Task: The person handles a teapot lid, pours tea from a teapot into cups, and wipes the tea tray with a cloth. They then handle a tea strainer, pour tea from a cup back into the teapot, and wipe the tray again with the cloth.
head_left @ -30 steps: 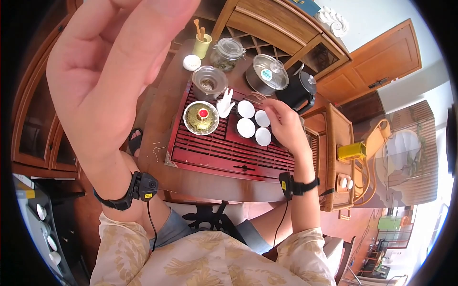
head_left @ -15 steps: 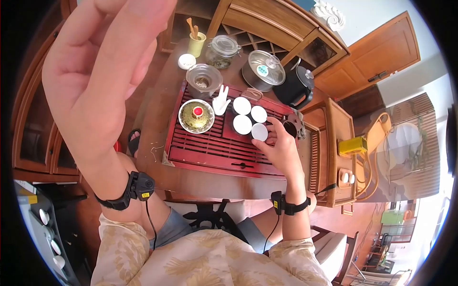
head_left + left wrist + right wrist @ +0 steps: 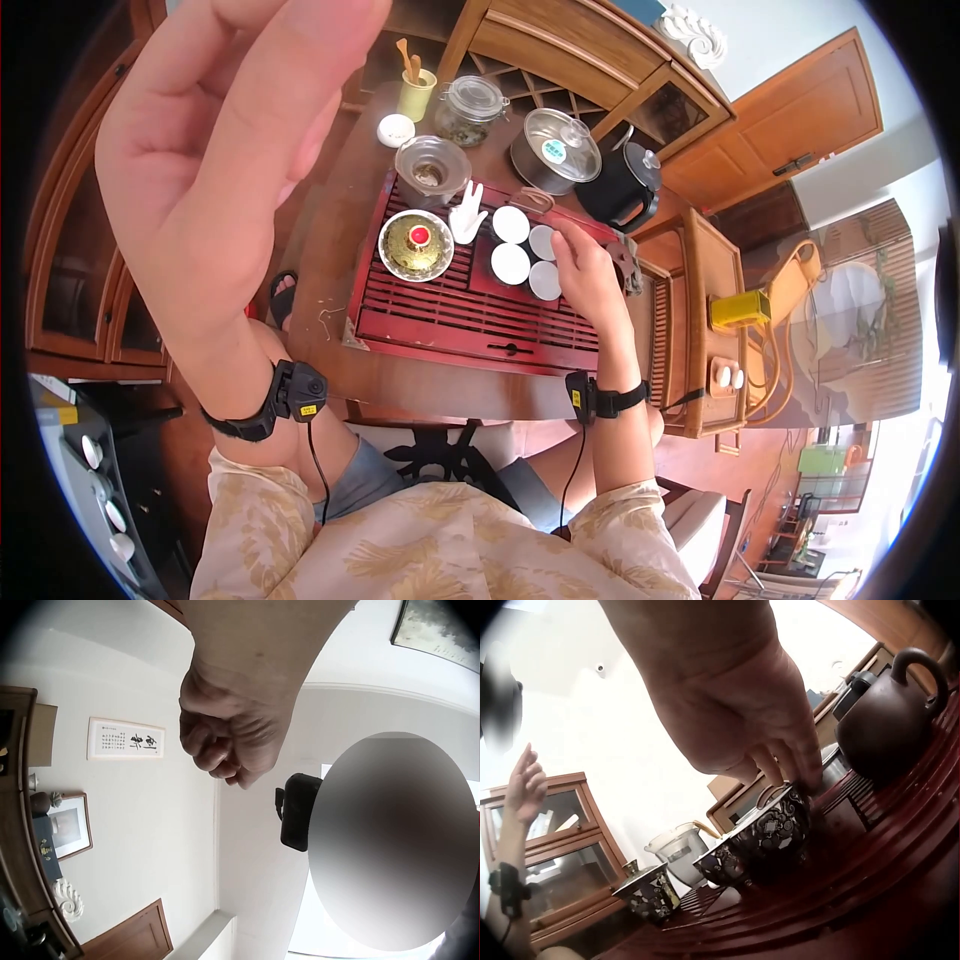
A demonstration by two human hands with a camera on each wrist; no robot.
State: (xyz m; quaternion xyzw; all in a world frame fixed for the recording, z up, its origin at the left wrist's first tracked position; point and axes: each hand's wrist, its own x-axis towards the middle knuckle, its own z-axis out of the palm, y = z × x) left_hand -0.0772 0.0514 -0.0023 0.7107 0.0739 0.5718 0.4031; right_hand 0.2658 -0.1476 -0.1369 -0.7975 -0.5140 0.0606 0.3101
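Several white-lined teacups [image 3: 510,264] stand close together on a red slatted tea tray [image 3: 430,335]; their dark patterned outsides show in the right wrist view. My right hand [image 3: 590,275] reaches over the back right teacup [image 3: 541,243], thumb and fingers at its rim, overlapping it. In the right wrist view, that hand's fingers [image 3: 787,761] point down behind the teacups. My left hand [image 3: 215,170] is raised large before the head camera, its fingers loosely curled with nothing visible in them. Left of the teacups stands a lidded gaiwan [image 3: 417,245] with a red-topped knob.
A dark brown clay pot [image 3: 885,735] stands right of the cups. A white hand figurine [image 3: 467,213] and strainer pitcher [image 3: 432,172] are at the tray's back. Behind are a glass jar [image 3: 470,110], lidded steel pot [image 3: 556,150] and black kettle [image 3: 620,185].
My right hand went from over the right-hand teacups to pinching the front right one, then left it for the back right one. The left hand stays raised. The view shifted slightly.
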